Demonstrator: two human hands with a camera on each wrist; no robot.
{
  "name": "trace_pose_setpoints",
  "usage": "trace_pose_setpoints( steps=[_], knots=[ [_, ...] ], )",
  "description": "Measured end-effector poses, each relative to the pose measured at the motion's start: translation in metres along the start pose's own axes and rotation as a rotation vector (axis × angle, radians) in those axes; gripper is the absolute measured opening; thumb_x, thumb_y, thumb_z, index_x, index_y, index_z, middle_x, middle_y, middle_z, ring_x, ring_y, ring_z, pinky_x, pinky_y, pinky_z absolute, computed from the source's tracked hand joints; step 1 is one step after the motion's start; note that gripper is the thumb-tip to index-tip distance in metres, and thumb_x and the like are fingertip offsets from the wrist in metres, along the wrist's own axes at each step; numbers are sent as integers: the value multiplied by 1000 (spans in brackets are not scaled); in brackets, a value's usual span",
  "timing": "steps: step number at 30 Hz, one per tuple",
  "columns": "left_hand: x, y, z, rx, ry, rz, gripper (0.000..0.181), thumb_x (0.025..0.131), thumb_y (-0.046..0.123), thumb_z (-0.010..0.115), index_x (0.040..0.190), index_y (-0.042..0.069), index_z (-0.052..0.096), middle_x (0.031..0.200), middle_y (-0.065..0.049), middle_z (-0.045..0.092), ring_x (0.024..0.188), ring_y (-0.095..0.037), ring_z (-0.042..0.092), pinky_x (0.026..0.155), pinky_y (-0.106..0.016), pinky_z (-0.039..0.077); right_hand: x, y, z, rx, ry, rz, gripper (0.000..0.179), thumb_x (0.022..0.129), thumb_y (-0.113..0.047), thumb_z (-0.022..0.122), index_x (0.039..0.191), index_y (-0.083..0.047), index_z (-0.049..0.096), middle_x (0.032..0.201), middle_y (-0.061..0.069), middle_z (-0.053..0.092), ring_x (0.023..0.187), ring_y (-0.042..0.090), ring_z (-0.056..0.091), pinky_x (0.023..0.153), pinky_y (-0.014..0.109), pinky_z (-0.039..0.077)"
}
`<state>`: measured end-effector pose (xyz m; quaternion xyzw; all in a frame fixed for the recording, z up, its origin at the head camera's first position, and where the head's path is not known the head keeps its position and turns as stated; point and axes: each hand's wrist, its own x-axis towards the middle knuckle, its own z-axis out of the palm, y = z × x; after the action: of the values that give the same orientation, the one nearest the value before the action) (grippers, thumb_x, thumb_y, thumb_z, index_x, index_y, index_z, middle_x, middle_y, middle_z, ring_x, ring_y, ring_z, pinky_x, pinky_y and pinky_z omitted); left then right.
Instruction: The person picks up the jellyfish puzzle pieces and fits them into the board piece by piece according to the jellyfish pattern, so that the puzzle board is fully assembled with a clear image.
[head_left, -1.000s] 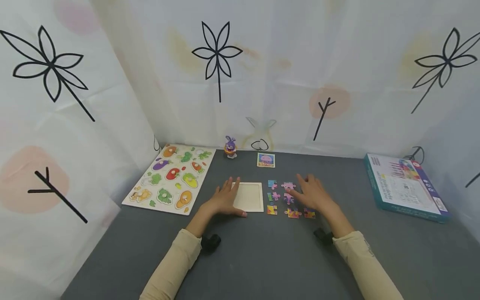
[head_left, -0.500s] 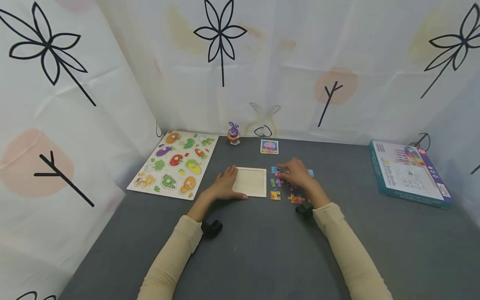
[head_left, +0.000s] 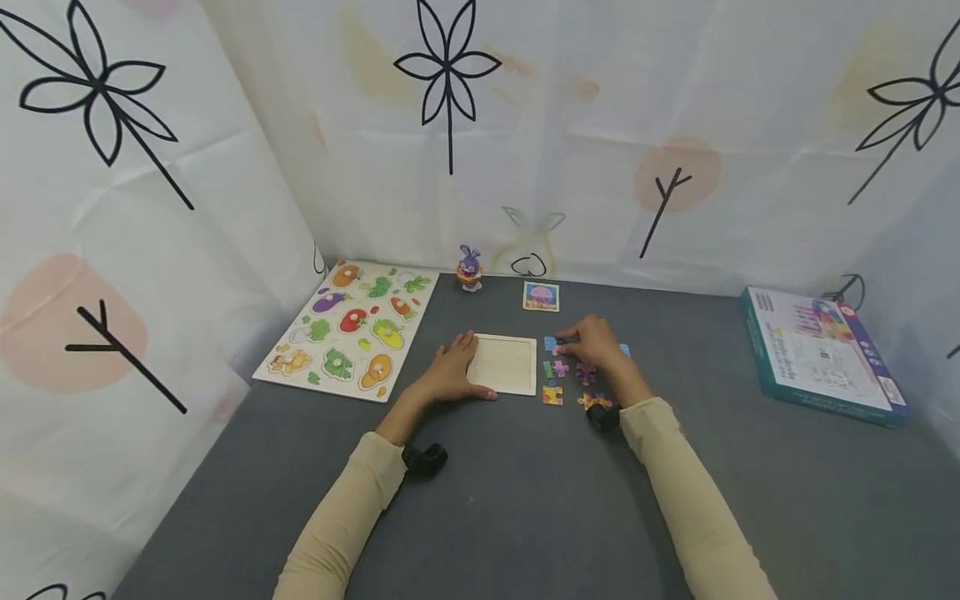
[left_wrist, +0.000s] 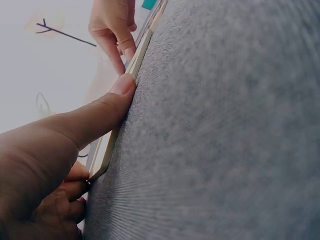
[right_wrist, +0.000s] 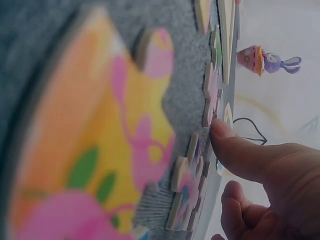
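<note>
"How does the left hand [head_left: 448, 372] lie?"

"Spread, its thumb stretched away from the fingers. The fingers run up the left side of the pale wooden tray [head_left: 504, 364], and the thumb rests against the near edge. The left wrist view shows that thumb touching the rim."

"And the right hand [head_left: 597, 343]?"

"It's on the far side of the pieces, palm down, forearm angled in from the right. Thumb and forefinger point left, at a blue-and-pink puzzle piece [head_left: 550, 342]."

"Is it pinching that one?"

"I can't tell. The fingertips cover part of it, and from the left wrist the tray's edge is in the way."

"Where is that piece, then?"

"At the tips of the right thumb and forefinger, just beside the tray's right edge. A pink piece [head_left: 560, 367] lies nearer the person, and a yellow piece [head_left: 552, 396] nearer again."

"Anything beyond the hands?"

"A small picture card [head_left: 541, 296] lies farther back on the grey table [head_left: 480, 517], with a purple rabbit toy [head_left: 469, 267] to its left."
</note>
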<state>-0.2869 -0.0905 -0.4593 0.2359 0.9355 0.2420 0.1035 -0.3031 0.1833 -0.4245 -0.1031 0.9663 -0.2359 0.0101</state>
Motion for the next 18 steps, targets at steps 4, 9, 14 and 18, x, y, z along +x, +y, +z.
trace_pose_setpoints(
  steps=[4,9,14,18],
  knots=[
    [-1,-2,-1,-15,4,20,109,71,49,74,146,-1,12,155,-14,7,143,-29,3,113,-54,3,2,2,1,42,-17,43,33,78,-20,73,108,-8,69,113,19,63,102,34,60,85,45,46],
    [-2,-4,-3,-20,-7,40,106,73,47,73,146,0,13,155,-13,8,144,-29,5,114,-52,4,1,0,1,76,4,45,31,79,-19,72,107,-6,70,98,18,69,78,24,58,73,37,47],
    [-1,-6,-4,-19,-10,53,103,74,45,72,146,0,14,154,-14,11,143,-29,7,114,-52,6,4,-17,1,120,72,-16,32,81,-20,71,110,-6,69,50,0,33,47,12,26,46,25,26],
    [-2,-8,-5,-20,-13,55,103,74,46,72,147,1,14,155,-13,10,143,-29,6,114,-52,5,9,-39,9,132,74,-37,34,80,-23,71,111,-7,68,53,-3,26,48,12,23,46,23,23]
  ],
)
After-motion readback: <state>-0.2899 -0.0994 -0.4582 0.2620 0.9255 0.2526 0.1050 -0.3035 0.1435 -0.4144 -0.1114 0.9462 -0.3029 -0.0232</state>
